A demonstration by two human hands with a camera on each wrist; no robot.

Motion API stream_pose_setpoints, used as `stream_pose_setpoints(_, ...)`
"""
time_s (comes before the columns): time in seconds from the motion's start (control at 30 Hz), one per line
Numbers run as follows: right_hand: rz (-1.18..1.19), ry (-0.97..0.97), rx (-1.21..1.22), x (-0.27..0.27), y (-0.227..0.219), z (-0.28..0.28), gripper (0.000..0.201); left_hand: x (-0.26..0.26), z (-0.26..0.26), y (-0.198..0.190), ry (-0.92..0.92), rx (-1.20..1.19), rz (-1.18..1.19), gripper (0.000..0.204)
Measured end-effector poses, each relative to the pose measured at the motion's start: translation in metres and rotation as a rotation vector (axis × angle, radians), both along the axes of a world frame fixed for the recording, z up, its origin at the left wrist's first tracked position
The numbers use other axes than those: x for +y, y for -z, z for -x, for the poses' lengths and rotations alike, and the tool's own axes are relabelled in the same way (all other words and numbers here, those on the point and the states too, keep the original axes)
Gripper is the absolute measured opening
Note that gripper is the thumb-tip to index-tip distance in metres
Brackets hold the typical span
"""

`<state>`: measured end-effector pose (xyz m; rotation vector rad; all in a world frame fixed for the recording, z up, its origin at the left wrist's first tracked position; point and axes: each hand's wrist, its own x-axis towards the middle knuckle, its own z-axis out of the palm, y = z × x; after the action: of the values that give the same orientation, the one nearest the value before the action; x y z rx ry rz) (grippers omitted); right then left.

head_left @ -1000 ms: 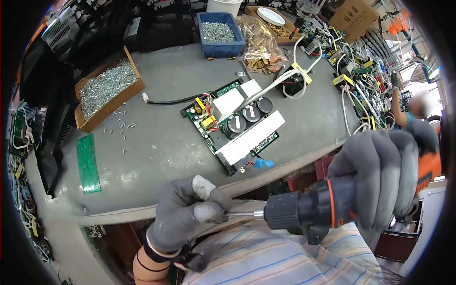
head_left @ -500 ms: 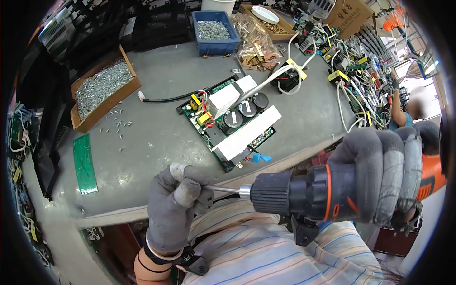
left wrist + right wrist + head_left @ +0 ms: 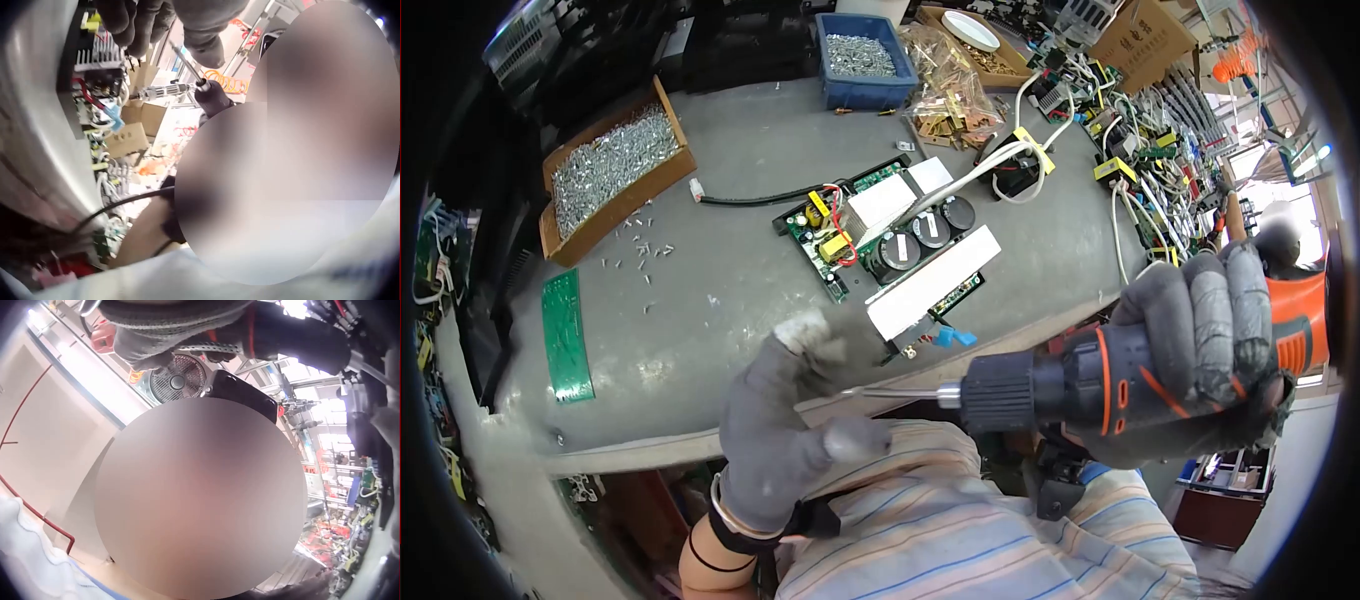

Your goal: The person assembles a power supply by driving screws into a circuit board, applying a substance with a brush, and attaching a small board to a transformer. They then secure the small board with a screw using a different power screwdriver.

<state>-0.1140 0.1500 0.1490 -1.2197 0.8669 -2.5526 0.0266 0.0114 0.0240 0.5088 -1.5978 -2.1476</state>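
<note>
My gloved right hand (image 3: 1200, 325) grips an orange and black cordless drill (image 3: 1080, 390), held level in front of the body with its nose to the left. A long silver bit (image 3: 895, 393) sticks out of its chuck. Around the bit's tip, my gloved left hand (image 3: 770, 440) has its thumb and fingers spread apart, blurred by motion. The left wrist view shows the bit (image 3: 185, 64) close to the fingers (image 3: 145, 28). Just beyond, on the bench, lies a circuit board assembly (image 3: 935, 285) with white heatsink plates, black capacitors and wires.
A cardboard box of screws (image 3: 672, 125) stands at the left, with loose screws near it and a green circuit board (image 3: 567, 335) below. A blue bin (image 3: 865, 95), a plastic bag of brass-coloured parts (image 3: 950, 85) and heaped wired boards (image 3: 1150, 175) line the back and right.
My left hand pinched at the bit's tip in both earlier frames; now its thumb and fingers have parted. The drill moved up and left, then slightly back to the right.
</note>
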Motion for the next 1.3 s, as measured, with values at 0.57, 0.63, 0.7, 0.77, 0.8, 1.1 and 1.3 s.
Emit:
stream_pose_setpoints(0.57,-0.479,0.036,0.22,-0.021,0.024,-0.013,0.074,0.015,0.02,0.023,-0.148,-0.303,1.113,0.082)
stream_pose_setpoints(0.63,-0.508,0.041,0.231,-0.016,0.034,-0.015,0.077,0.013,0.02,0.024,-0.144,-0.306,1.101,0.081)
stream_pose_setpoints(0.7,-0.418,0.1,0.289,-0.008,0.045,-0.015,0.076,0.012,0.02,0.026,-0.16,-0.262,1.108,0.081)
stream_pose_setpoints(0.77,-0.326,0.158,0.346,-0.004,0.05,-0.014,0.075,0.011,0.019,0.024,-0.157,-0.256,1.117,0.079)
stream_pose_setpoints(0.8,-0.279,0.185,0.374,-0.002,0.051,-0.014,0.075,0.011,0.019,0.024,-0.152,-0.249,1.13,0.078)
stream_pose_setpoints(1.1,-0.328,-0.082,0.562,-0.034,0.032,-0.007,0.067,0.011,0.02,0.031,-0.208,-0.228,1.116,0.064)
stream_pose_setpoints(1.3,-0.384,-0.355,0.467,-0.032,0.03,-0.004,0.057,0.011,0.02,0.03,-0.198,-0.247,1.132,0.063)
